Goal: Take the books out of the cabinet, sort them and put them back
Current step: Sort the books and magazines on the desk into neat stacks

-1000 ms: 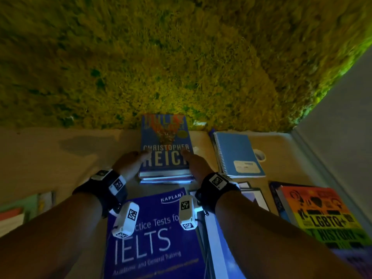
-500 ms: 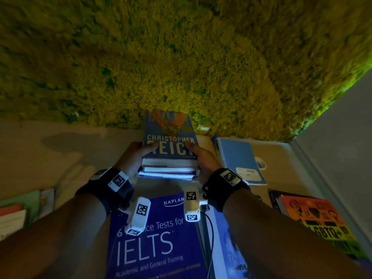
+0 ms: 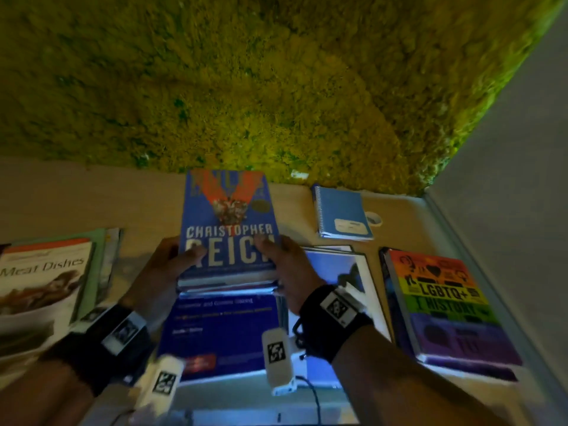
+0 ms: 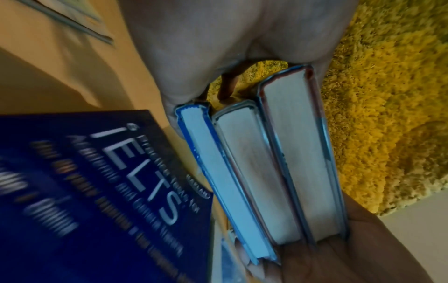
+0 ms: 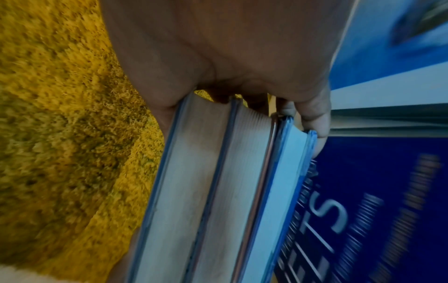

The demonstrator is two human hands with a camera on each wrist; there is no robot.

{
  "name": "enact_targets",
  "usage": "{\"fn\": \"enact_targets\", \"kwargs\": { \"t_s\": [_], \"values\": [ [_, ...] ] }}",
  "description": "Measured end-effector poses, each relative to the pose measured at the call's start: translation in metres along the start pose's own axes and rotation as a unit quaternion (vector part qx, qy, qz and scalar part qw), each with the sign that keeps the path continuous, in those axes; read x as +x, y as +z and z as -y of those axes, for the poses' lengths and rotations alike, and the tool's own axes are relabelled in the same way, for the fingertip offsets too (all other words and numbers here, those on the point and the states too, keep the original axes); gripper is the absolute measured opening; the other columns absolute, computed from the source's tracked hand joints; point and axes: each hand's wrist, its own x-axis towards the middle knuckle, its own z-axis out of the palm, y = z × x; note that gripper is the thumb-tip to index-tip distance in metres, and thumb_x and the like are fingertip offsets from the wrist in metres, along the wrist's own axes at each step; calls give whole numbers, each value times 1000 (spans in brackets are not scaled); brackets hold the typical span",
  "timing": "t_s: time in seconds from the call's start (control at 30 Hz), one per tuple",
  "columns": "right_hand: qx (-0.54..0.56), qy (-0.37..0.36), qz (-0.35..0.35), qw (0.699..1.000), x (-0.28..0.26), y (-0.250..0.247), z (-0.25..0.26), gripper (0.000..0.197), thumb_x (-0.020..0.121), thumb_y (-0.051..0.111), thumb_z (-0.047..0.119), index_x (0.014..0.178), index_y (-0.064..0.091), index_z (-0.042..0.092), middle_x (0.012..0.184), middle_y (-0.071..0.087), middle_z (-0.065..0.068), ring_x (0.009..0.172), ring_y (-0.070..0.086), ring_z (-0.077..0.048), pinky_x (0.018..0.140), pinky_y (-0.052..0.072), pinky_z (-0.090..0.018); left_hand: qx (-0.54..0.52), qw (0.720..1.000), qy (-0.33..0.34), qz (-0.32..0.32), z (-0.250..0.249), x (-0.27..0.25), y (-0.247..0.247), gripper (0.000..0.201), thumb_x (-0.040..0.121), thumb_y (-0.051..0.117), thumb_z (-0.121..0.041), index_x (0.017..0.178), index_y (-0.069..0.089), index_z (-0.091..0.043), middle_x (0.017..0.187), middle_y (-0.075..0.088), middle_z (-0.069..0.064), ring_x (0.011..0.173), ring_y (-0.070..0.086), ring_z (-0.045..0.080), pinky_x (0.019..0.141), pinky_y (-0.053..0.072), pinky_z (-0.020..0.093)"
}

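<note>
A stack of three books [image 3: 229,241], topped by a blue Christopher Reich novel, hangs above the large blue IELTS book [image 3: 215,333]. My left hand [image 3: 172,265] grips the stack's left side, thumb on the cover. My right hand [image 3: 285,265] grips its right side the same way. The left wrist view shows the three page edges of the stack [image 4: 266,172] side by side between both palms, with the IELTS book [image 4: 97,191] below. In the right wrist view the stack [image 5: 218,191] is clamped under my fingers [image 5: 312,118].
A blue spiral notebook [image 3: 341,213] and a tape roll [image 3: 374,218] lie at the back right. A rainbow LGBTQ+ History book [image 3: 445,302] lies right, a Meat Dishes cookbook [image 3: 43,281] left. A moss-green wall [image 3: 276,87] rises behind; a white panel [image 3: 507,179] stands on the right.
Both hands closed round the stack of books on the surface and lifted it toward me, so it now hangs over the IELTS book. The view shifted, bringing the cookbook in at left.
</note>
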Motion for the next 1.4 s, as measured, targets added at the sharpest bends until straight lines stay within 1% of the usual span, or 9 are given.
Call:
{"fn": "enact_targets", "kwargs": {
  "t_s": [0.1,0.2,0.37,0.63,0.73,0.9,1.03,1.13,1.4],
  "values": [
    [5,-4,9,1000,-33,-1,-34,6,102,61,31,104,66,29,126,69,-9,94,65,-14,74,49,-34,1,999,-4,-38,26,-32,-1,39,87,67,-33,108,53,-3,120,54,26,122,52,42,97,42,63],
    [-40,7,16,999,-48,-1,-55,31,103,59,37,126,64,17,143,55,-16,128,56,-34,108,43,-58,-7,998,-56,-36,49,-51,-5,41,68,80,-48,83,58,-17,123,60,16,125,52,40,102,37,69],
    [-119,-10,6,993,-48,3,-67,50,100,60,44,128,64,2,119,65,-25,117,59,-46,98,44,-60,-3,993,-103,-56,66,-58,-7,44,66,83,-57,82,60,-23,138,54,10,128,49,44,94,46,66],
    [-152,-26,18,988,-51,3,-62,32,103,56,40,119,65,13,85,58,7,77,54,-10,69,41,-30,54,995,-55,-64,56,-53,4,17,99,54,-27,101,49,-11,107,57,17,84,58,27,66,46,41],
    [-128,0,24,991,-53,5,-61,14,104,53,38,111,56,26,90,56,12,84,54,-9,85,38,-34,41,995,-81,-49,51,-55,-4,29,90,65,-36,103,50,-14,113,56,25,100,61,41,86,51,58],
    [-129,31,20,991,-53,7,-60,13,103,51,45,92,54,40,96,55,18,88,53,-3,100,42,-43,42,995,-83,-38,45,-48,-6,35,100,50,-36,75,53,-11,74,61,11,72,64,30,79,47,42],
    [-139,62,13,988,-46,10,-60,15,102,54,47,92,57,36,108,61,3,106,57,-23,113,39,-53,82,993,-78,-26,52,-38,-21,50,89,62,-54,102,57,-6,96,71,12,88,72,29,84,54,48],
    [-131,61,2,990,-43,11,-63,15,100,56,48,96,60,34,116,64,-4,102,59,-17,110,40,-51,95,992,-84,-18,58,-31,-30,68,83,65,-62,118,52,-5,109,69,14,95,71,29,85,55,48],
    [-239,70,53,967,-36,2,-59,30,97,51,64,106,60,36,113,58,-2,119,57,-30,107,49,-54,255,963,-81,-8,50,-17,-33,74,82,55,-71,86,57,3,77,61,24,69,64,42,78,52,54]
  ]
}}
